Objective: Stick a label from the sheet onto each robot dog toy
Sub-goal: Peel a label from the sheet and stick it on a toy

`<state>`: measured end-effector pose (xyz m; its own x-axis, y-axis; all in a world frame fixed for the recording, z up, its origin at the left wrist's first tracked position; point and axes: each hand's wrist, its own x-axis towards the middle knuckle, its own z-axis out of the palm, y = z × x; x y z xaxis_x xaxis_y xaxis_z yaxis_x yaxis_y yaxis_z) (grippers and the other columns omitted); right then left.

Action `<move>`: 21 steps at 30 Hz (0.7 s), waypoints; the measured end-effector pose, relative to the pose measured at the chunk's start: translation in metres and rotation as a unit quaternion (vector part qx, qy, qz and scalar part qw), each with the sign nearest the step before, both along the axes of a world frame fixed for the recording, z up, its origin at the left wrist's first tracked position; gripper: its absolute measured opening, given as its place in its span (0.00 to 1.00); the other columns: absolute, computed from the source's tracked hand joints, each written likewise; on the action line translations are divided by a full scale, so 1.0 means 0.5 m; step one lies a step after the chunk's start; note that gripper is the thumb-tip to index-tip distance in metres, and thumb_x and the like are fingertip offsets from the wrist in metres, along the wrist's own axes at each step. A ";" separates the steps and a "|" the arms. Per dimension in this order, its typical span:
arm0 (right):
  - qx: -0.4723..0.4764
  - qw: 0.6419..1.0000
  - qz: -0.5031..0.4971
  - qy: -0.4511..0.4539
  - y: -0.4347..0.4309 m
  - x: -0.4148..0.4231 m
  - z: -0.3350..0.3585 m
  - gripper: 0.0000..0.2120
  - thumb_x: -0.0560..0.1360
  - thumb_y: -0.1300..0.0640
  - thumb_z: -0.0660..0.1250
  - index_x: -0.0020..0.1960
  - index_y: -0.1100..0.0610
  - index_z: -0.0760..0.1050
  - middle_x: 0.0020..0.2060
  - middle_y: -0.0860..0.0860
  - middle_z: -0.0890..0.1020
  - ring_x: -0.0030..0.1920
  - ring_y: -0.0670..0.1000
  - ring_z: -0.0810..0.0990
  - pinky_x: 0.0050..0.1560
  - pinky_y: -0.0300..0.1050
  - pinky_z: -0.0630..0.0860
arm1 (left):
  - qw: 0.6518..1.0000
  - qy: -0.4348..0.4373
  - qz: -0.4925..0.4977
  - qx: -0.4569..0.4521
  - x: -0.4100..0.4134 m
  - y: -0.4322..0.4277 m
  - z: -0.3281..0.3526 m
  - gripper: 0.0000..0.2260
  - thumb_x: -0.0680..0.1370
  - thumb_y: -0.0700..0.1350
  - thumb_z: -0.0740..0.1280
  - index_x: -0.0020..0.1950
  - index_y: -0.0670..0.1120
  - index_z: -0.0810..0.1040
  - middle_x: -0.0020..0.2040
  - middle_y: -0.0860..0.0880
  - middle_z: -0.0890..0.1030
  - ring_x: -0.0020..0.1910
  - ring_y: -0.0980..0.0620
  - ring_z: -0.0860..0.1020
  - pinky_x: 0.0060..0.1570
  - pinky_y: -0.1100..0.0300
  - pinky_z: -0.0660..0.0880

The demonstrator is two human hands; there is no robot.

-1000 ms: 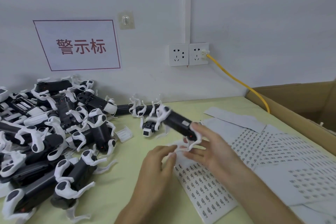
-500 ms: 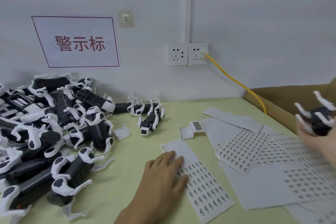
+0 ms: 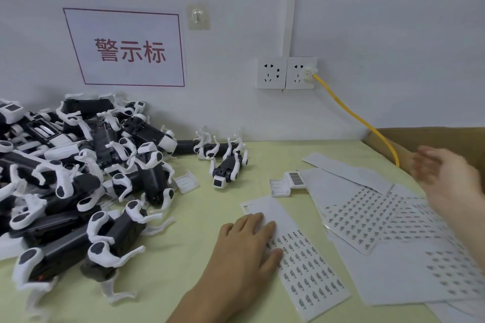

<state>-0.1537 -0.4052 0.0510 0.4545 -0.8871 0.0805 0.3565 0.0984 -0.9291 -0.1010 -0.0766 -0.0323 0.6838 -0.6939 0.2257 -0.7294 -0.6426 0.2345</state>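
Label sheet (image 3: 309, 270) under flat left hand (image 3: 246, 249)

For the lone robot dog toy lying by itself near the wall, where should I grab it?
Grip the lone robot dog toy across its dark body, coming from above. It lies apart from the pile, and its thin white legs splay outward, so the middle section between them probably offers the firmest hold.

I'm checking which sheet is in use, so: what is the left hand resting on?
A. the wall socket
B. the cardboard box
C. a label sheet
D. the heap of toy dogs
C: the left hand lies with flat fingers on the near label sheet on the table, apart from the toys.
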 end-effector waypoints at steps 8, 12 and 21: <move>-0.647 0.694 0.265 0.170 0.337 0.177 -0.022 0.19 0.77 0.60 0.68 0.66 0.46 0.77 0.60 0.42 0.79 0.44 0.48 0.82 0.46 0.42 0.76 | 1.000 -0.014 -0.004 -0.007 0.002 0.002 0.008 0.23 0.83 0.61 0.55 0.76 0.56 0.66 0.78 0.54 0.63 0.77 0.54 0.58 0.71 0.55 0.55; -0.776 0.516 0.185 0.313 0.400 0.268 -0.061 0.35 0.76 0.64 0.63 0.80 0.48 0.57 0.74 0.47 0.67 0.56 0.57 0.80 0.43 0.48 0.72 | 1.000 -0.022 -0.002 -0.010 0.001 0.002 0.011 0.22 0.83 0.61 0.55 0.74 0.55 0.68 0.76 0.54 0.66 0.75 0.54 0.61 0.70 0.55 0.57; -0.723 0.618 0.183 0.251 0.353 0.272 -0.076 0.15 0.82 0.55 0.61 0.67 0.57 0.73 0.61 0.52 0.74 0.59 0.55 0.75 0.54 0.49 0.74 | 0.998 0.018 -0.011 -0.059 0.008 0.005 0.013 0.17 0.82 0.58 0.60 0.69 0.54 0.74 0.75 0.55 0.69 0.74 0.54 0.64 0.66 0.57 0.58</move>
<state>-0.0175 -0.2285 0.0132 0.8924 0.1164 0.4360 0.1881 -0.9741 -0.1251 -0.0970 -0.0741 -0.0257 0.6781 -0.6786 0.2822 -0.7326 -0.5931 0.3341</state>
